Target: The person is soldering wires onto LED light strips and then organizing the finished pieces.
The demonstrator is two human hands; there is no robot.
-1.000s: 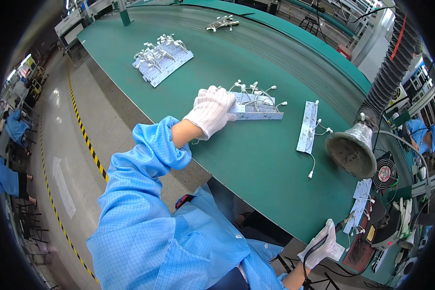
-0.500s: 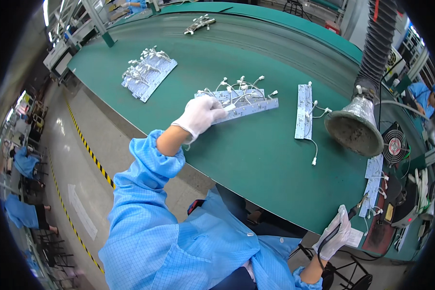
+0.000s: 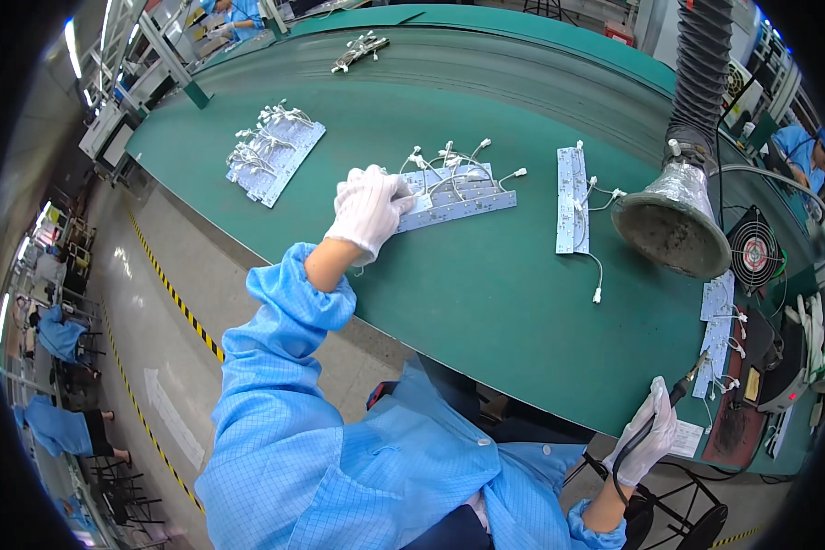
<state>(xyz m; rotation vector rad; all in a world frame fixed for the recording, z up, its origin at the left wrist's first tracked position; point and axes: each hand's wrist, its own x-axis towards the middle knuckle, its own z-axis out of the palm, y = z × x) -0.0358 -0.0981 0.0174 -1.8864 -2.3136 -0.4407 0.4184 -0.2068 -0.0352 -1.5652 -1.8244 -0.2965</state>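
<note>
My left hand (image 3: pixel 368 213), in a white glove, reaches over the green table with its fingers curled on the left end of a pale circuit board stack (image 3: pixel 463 202). Short white wires with plugs stick up from these strips. Part of the stack's left end is hidden under the glove. At the table's near right edge, my gloved right hand (image 3: pixel 647 435) grips a soldering iron (image 3: pixel 680 390), its black cable looping back over the hand. The iron's tip lies close to a column of board strips (image 3: pixel 715 335) with white wires; whether it touches them I cannot tell.
Another pile of wired boards (image 3: pixel 275 158) lies far left. A single board pair (image 3: pixel 573 202) sits right of centre. Above the right side hangs a fume hood (image 3: pixel 672 225) on a ribbed hose. A small fan (image 3: pixel 754 252) and a wire bundle (image 3: pixel 360 51) are farther off.
The left hand has shifted slightly up and left, its back turned more upward, still at the board stack. The right hand keeps the soldering iron near the same place. The whole view has shifted slightly.
</note>
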